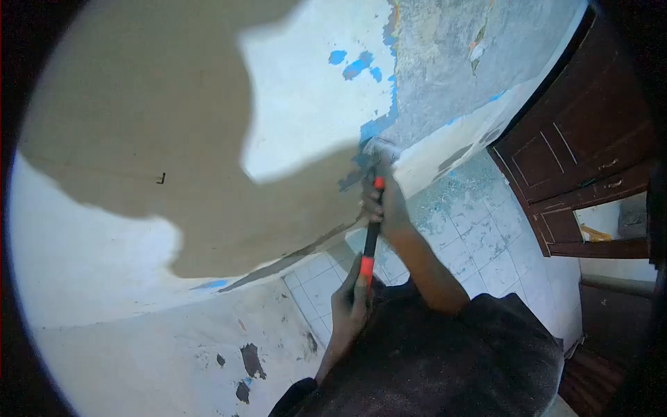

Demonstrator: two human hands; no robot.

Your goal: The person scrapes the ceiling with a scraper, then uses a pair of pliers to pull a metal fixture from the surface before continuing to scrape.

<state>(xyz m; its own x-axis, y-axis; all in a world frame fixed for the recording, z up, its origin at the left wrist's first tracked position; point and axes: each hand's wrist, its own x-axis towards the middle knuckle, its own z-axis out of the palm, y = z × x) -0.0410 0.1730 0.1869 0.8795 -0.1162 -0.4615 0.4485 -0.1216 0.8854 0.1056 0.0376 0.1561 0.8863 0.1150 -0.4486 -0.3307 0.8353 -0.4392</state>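
Note:
Both my hands grip a long tool with a black and orange handle [371, 236]. My left hand [349, 300] holds its lower end near the orange band. My right hand [386, 201] is wrapped around the upper part, close to the metal head [376, 149], which presses against the wall. The wall [306, 90] has white and blue paint, peeling away to bare grey plaster [445, 55] on the right. A large shadow [139, 125] falls over the wall's left part.
A dark wooden door [583, 139] stands at the right. Pale floor tiles [479, 243] dusted with paint flakes lie below. My dark clothing [445, 361] fills the lower middle. Dark patches [250, 360] mark the lower wall.

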